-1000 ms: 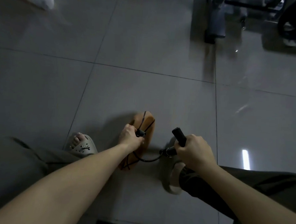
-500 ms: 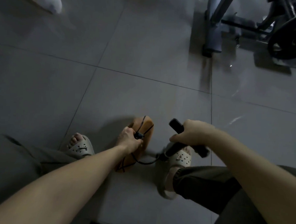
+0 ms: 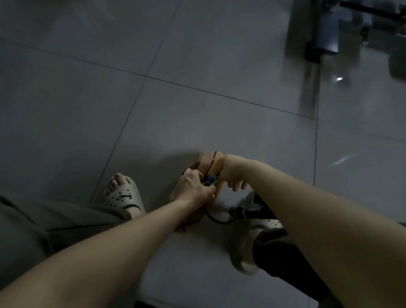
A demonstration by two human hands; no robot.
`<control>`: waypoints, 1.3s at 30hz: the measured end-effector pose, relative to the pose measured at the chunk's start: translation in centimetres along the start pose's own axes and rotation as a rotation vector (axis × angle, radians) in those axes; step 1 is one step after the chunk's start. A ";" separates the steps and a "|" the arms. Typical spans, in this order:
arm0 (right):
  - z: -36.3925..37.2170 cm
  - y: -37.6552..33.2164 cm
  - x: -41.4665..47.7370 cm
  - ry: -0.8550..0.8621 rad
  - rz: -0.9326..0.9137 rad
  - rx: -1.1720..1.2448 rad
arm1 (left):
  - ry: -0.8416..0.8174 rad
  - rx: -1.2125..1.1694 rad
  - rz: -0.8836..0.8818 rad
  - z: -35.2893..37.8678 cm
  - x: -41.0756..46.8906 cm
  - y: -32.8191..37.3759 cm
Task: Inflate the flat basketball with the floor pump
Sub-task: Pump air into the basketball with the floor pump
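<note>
One flat orange basketball (image 3: 218, 165); left hand (image 3: 194, 188) pinches black nozzle (image 3: 209, 179), right hand (image 3: 234, 174) grip blurred, cannot tell.

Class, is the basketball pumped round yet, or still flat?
Still flat: the basketball shows as a narrow, squashed orange shape, not a sphere, with the left hand pinching the hose connector against it.

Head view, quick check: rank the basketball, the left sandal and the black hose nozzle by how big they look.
1-2. basketball and left sandal: about alike; the left hand covers much of the ball, so I will not rank them.
3. black hose nozzle: clearly smallest, gripped by that hand.
</note>
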State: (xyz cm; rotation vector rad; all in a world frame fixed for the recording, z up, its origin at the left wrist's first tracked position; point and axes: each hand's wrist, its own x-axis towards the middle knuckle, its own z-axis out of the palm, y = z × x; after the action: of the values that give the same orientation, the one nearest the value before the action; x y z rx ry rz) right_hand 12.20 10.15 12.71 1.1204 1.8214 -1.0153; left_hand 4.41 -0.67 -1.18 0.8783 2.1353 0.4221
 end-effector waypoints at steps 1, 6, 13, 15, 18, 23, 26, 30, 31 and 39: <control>0.0 -0.1 0.2 0.015 -0.014 -0.010 | -0.004 -0.004 -0.004 -0.1 0.0 0.1; 1.7 1.7 4.6 0.112 -0.010 0.084 | 0.006 -0.049 -0.002 -0.1 0.0 -0.4; 5.3 3.8 9.1 0.096 0.006 0.728 | -0.029 0.014 0.059 0.0 1.0 -1.0; 5.3 4.4 9.2 0.088 0.000 0.818 | -0.051 0.022 0.089 0.2 0.8 -0.9; 4.8 5.1 9.1 0.059 -0.013 0.883 | -0.057 -0.013 0.092 -0.1 0.9 -0.7; 4.6 5.3 8.9 0.057 -0.011 0.807 | -0.059 0.037 0.142 -0.4 1.1 -0.3; 4.8 4.8 8.9 0.063 0.007 0.695 | -0.076 0.103 0.139 -0.3 1.1 0.0; 5.1 4.1 9.2 0.089 0.026 0.579 | -0.057 0.157 0.134 -0.1 1.0 0.6; 5.2 4.0 9.4 0.097 0.032 0.557 | -0.052 0.160 0.136 -0.1 0.9 0.7; 5.5 3.5 9.9 0.093 0.064 0.415 | -0.001 0.176 0.164 0.8 0.5 0.9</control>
State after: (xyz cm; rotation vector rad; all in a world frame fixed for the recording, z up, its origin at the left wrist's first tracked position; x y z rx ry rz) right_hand 13.21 9.47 0.91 1.4825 1.6751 -1.3627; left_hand 5.26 0.31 -1.45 1.1588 2.1314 0.3190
